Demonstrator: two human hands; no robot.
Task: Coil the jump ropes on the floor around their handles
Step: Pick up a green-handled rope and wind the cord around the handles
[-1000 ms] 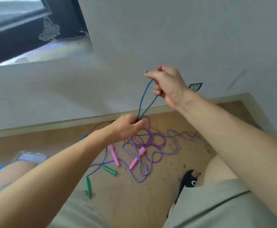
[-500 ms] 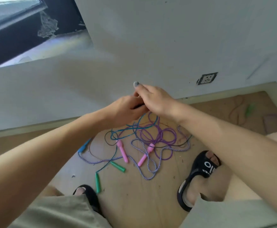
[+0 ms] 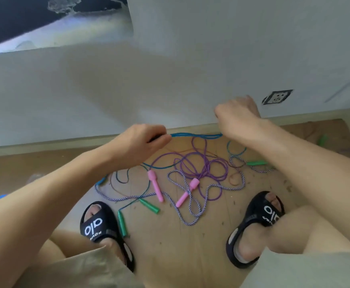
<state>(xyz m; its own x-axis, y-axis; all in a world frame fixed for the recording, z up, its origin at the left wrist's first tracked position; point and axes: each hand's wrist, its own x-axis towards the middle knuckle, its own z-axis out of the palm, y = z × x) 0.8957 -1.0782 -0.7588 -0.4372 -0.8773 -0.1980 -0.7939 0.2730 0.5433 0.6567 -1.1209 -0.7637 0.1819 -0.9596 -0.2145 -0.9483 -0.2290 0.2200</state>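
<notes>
A doubled length of blue rope point(image 3: 197, 135) runs taut between my two hands above the floor. My left hand point(image 3: 143, 140) pinches its left end; something dark shows inside the fist. My right hand point(image 3: 236, 117) grips the right end, fingers curled round it. Below on the wooden floor lies a tangle: a purple rope point(image 3: 206, 167) with two pink handles point(image 3: 155, 185) point(image 3: 187, 192), a blue-white braided rope point(image 3: 192, 206), and green handles point(image 3: 149, 205) point(image 3: 122, 223) on a thin blue cord. More blue rope loops lie at the right point(image 3: 236, 150).
My feet in black slides point(image 3: 96, 223) point(image 3: 259, 221) stand on either side of the tangle. A grey wall with a socket point(image 3: 277, 97) rises just behind. Another green handle point(image 3: 256, 163) lies under my right forearm, and one more point(image 3: 323, 139) at far right.
My hands, together half a second ago, have pulled apart sideways, stretching the blue rope between them. The view has tilted down, showing both feet.
</notes>
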